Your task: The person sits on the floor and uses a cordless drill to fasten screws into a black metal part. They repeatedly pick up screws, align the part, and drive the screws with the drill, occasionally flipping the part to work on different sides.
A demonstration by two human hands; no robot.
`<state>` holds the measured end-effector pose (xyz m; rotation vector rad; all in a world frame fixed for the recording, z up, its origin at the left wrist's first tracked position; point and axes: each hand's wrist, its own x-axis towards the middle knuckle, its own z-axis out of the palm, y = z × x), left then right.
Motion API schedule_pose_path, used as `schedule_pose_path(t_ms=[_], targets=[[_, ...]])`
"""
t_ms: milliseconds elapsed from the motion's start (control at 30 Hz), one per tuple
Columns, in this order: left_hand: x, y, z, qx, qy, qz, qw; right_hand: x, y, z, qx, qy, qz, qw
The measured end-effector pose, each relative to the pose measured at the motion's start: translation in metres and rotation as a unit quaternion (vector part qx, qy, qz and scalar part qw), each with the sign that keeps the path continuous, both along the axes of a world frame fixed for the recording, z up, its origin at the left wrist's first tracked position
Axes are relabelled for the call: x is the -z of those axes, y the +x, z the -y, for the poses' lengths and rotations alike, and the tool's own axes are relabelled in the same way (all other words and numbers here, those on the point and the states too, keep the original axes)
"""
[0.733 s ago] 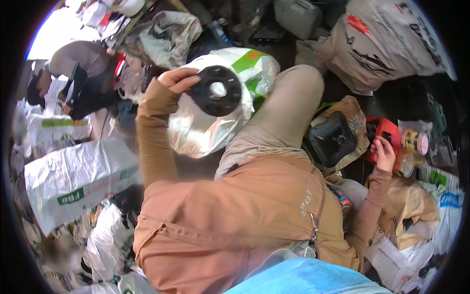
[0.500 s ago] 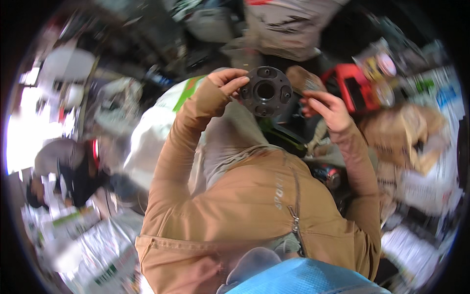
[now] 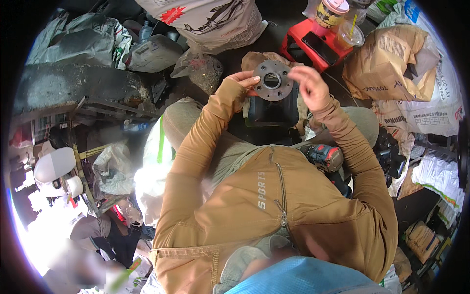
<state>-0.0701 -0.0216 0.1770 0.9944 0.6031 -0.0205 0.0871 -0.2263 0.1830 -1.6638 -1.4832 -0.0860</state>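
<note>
A round grey metal flange [image 3: 273,95] with a large centre hole and several smaller holes is held up in front of me, its flat face toward me. The fingers and thumb of my left hand [image 3: 241,83] pinch it by its left edge. Close to its opposite edge, my right hand [image 3: 313,89] is raised with fingers stretched out and slightly blurred; I cannot tell whether they touch the metal. Beneath the flange, between my knees, is a black plastic tub [image 3: 271,116]. A red and dark power tool [image 3: 325,158] lies at my right thigh.
Ahead to the right, a red plastic stool [image 3: 292,40] bears a phone [image 3: 320,48] and drink cups [image 3: 332,13]. Beside it stands a brown paper bag [image 3: 379,73]. Beyond my hands are a large white sack [image 3: 215,24] and a clear plastic bag [image 3: 203,73].
The flange has turned over from a dark, recessed face to a flat grey one. My right hand has come nearer to its edge, and the view has shifted.
</note>
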Motion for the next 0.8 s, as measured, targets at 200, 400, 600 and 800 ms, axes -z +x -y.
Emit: schedule_pose_path(t_ms=[200,400,600,800], targets=[[0.012,0.008,0.003,0.009,0.030,-0.004,1.000,0.030,0.007,-0.001,0.006,-0.127,-0.647,0.752],[0.035,0.002,0.014,0.105,0.062,-0.101,0.987,0.048,0.008,0.010,0.008,-0.268,-0.690,0.672],[0.063,-0.012,0.012,0.348,0.098,-0.206,0.909,0.078,-0.017,0.025,0.018,-0.398,-0.700,0.593],[0.076,0.004,0.010,0.195,0.107,-0.199,0.955,0.100,-0.011,0.015,0.099,-0.285,-0.720,0.625]])
